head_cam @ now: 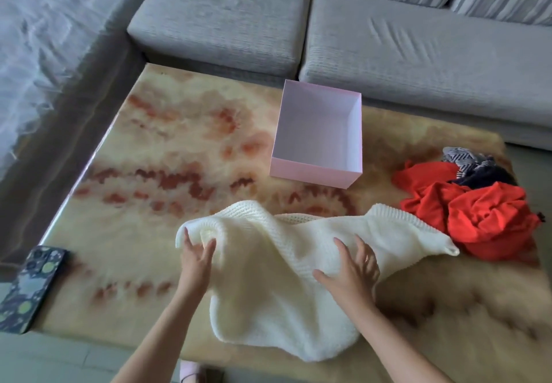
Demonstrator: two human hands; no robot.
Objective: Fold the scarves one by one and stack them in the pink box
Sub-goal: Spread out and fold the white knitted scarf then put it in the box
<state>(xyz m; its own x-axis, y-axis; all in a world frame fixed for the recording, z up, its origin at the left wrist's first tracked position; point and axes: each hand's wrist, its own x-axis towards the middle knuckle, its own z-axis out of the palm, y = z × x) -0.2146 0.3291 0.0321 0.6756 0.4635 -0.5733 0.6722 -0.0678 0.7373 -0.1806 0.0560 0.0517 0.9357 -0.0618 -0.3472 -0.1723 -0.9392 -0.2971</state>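
A cream knitted scarf (277,269) lies rumpled on the marbled table (134,173), on the near side of the pink box (313,172), well apart from it. Its near end hangs over the table edge nearest the person, so how far it drops is out of sight.

The left hand (195,258) rests on the scarf's rolled edge, nearer than the box and to its left. The fingers (186,238) reach fairly straight with the thumb set apart. A ridge of knit rises between them, and I cannot tell whether it is pinched or only touched. The right hand (354,269), straight in front of the box on its near side, is spread wide, with its palm pressing flat on the cream fabric. Motion blur smears its fingertips.

The box stands open with nothing visible inside.

To the right of the box a red scarf (478,212) sits in a heap, touching the cream one's far corner. A dark patterned scarf (469,163) is partly buried behind the red one, its shape unclear.

Far left of the box and nearer, a phone (30,287) in a spotted case lies at the table corner. Behind the box runs a grey sofa (388,39), cut off at the top
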